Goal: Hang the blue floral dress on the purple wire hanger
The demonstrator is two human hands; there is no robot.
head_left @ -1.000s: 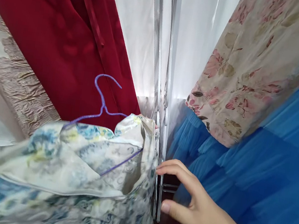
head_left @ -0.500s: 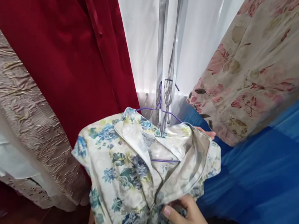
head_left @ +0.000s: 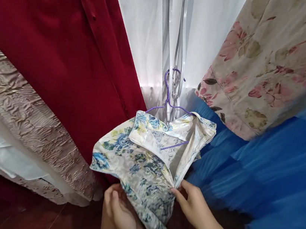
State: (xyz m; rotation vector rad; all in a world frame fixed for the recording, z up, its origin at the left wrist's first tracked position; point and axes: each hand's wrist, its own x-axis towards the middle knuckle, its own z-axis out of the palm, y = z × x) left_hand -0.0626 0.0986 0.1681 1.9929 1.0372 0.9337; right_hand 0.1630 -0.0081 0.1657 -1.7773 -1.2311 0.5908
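The garment (head_left: 145, 173), white with blue, green and yellow flowers, is at the middle, between the hands and in front of the hanging cloths. Its neck gapes open in a deep V, with the pale lining showing on the right side. Below, it narrows and trails down toward the lower edge of the view.

A purple hanger (head_left: 168, 94) sits inside it: the shoulders of the hanger go under the collar, and a length of its lower bar crosses the open neck. The hook stands up clear of the cloth and overlaps the silver strips (head_left: 181, 50); whether it is caught on them, I cannot tell.

The right hand (head_left: 194, 200) pinches the garment at the bottom of the V, thumb and forefinger closed on the edge. The left hand (head_left: 125, 216) is under the garment's left side, palm turned up, its fingers curled near the hem of the sleeve; whether they grip cloth, I cannot tell.

Behind the strips hangs a white curtain (head_left: 137, 18). To its left are a red cloth (head_left: 66, 43) and, farther out, a crinkled beige cloth (head_left: 29, 113). To its right are a pink-flowered cloth (head_left: 248, 78) and, lower, a blue cloth (head_left: 249, 172). A dark reddish floor (head_left: 71, 220) shows beneath.
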